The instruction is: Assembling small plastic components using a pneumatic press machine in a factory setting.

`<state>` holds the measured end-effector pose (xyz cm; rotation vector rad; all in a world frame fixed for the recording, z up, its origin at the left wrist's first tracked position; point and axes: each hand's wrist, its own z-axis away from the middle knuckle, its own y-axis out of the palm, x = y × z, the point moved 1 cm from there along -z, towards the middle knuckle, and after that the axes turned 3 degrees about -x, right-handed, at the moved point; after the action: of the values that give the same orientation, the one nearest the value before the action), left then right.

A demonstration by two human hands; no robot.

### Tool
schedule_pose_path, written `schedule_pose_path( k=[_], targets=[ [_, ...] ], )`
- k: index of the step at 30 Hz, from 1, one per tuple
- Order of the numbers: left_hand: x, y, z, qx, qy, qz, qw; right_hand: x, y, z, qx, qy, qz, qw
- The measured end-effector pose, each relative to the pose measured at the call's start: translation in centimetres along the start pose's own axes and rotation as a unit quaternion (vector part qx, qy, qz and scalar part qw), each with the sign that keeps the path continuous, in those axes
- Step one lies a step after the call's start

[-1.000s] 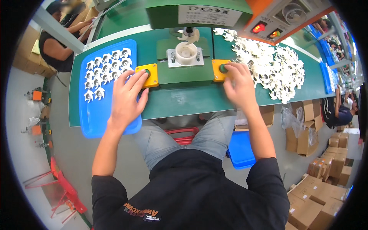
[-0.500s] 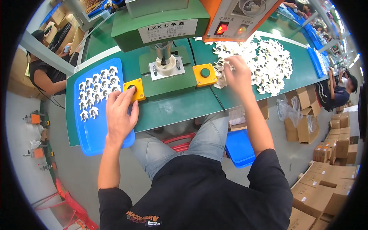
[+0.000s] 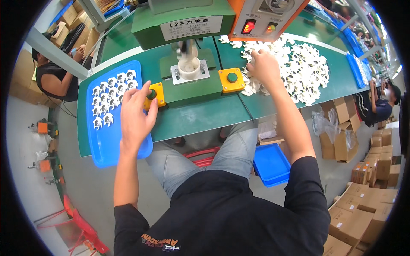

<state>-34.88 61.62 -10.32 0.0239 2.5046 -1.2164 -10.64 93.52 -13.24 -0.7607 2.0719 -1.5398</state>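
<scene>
My left hand [image 3: 137, 113] hovers with spread fingers at the left yellow button box [image 3: 159, 94], its fingertips beside the dark green button. I see nothing held in it. At the heap of small white curved, fin-shaped plastic parts [image 3: 307, 70], my right hand [image 3: 265, 70] has its fingers curled and drawn together; whatever lies between the fingertips is hidden. Between the hands stands a green press [image 3: 183, 27]. Its metal ram [image 3: 186, 49] is motion-blurred above a round white holder [image 3: 189, 67] on a metal plate. A second yellow button box [image 3: 232, 80] sits right of the holder.
On the left, a blue tray [image 3: 100, 149] carries rows of white parts with dark centres. An orange control box [image 3: 256, 23] stands behind the heap. Blue trays [image 3: 272, 164] lie below the table edge, near cardboard boxes [image 3: 367, 205]. Other people sit at both sides.
My left fingers have lifted slightly away from the left button. My right hand has moved farther into the white parts and its fingers have curled. The ram, sharp before, is blurred and higher.
</scene>
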Motion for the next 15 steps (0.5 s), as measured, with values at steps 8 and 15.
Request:
schedule_pose_path(
  k=[8,15],
  targets=[
    [-2.1,2.1,-5.0,0.004,-0.063,0.18,0.982,-0.6,-1.0,1.6,-0.285,0.036,-0.214,0.934],
    [-4.7,4.5,-9.9,-0.046,-0.092,0.214,0.971,4.8,-4.0,2.0,-0.136,0.141,-0.664,0.721]
  ],
)
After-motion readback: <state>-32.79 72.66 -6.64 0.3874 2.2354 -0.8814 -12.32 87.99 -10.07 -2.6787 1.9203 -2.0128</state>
